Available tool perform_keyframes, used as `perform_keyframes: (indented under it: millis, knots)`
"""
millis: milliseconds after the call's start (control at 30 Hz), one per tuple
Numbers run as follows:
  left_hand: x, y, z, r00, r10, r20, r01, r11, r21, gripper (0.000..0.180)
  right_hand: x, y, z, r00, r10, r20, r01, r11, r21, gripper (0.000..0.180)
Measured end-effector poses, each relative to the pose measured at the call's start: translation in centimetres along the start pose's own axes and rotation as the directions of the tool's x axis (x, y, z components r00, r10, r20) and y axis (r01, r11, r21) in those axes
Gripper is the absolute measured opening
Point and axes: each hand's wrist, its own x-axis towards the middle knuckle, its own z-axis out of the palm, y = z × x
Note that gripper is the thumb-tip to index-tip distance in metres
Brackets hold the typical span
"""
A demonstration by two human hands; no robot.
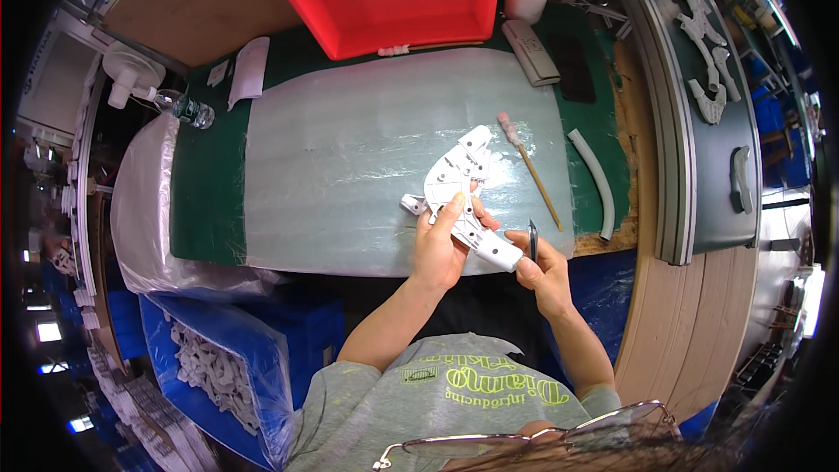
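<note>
A white molded plastic part (447, 177) with several holes and ribs is tilted above the near side of the table. My left hand (440, 252) grips its middle, thumb on top and fingers wrapped beneath. Close to the part's lower right end, my right hand (549, 278) is closed around a small dark pointed tool (533, 239), its tip upward; I cannot make out its exact kind. Beneath both hands lies a translucent sheet (350, 166) over the green tabletop (210, 201).
A red bin (393, 31) stands at the back. To the right lie a stick with a pinkish wad (535, 175), a curved white tube (594, 179) and a case (530, 52). White parts (699, 31) rest on the right-hand belt. A blue bin (271, 367) stands lower left.
</note>
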Motion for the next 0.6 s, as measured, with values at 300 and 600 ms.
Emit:
perform_keyframes:
  millis: [300,600]
  knots:
    - [0.2,-0.9,-0.5,0.999,0.011,0.035,-0.014,0.997,0.081,0.044,0.0,0.6,1.3,0.997,-0.035,-0.064,0.035,0.999,-0.007,0.038]
    - [0.2,-1.4,-0.9,0.991,-0.075,0.112,0.082,0.995,-0.056,0.057,-1.3,1.2,1.0,0.985,-0.049,-0.168,0.036,0.996,-0.081,0.035]
